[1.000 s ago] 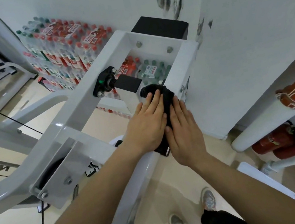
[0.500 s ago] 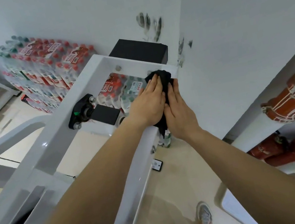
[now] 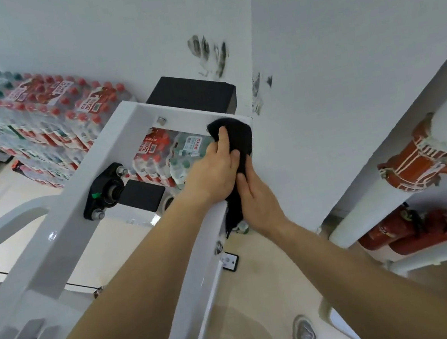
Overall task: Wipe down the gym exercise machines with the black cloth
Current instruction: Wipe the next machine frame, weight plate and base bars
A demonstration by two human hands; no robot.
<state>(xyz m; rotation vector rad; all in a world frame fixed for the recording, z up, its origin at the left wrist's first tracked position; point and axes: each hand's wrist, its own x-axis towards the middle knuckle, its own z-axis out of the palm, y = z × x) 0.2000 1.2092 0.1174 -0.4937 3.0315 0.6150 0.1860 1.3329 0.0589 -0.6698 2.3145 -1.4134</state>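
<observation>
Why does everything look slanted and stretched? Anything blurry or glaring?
Head view: the wide-angle lens slants the white machine frame and wall; light is soft, small glints on the frame; black cloth, left hand and right hand look sharp.

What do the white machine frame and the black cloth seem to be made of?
White frame: likely painted metal, glossy, with sharp highlights and bolt heads. Black cloth: soft matte fabric, maybe microfiber; it bunches and drapes over the frame's corner.
</observation>
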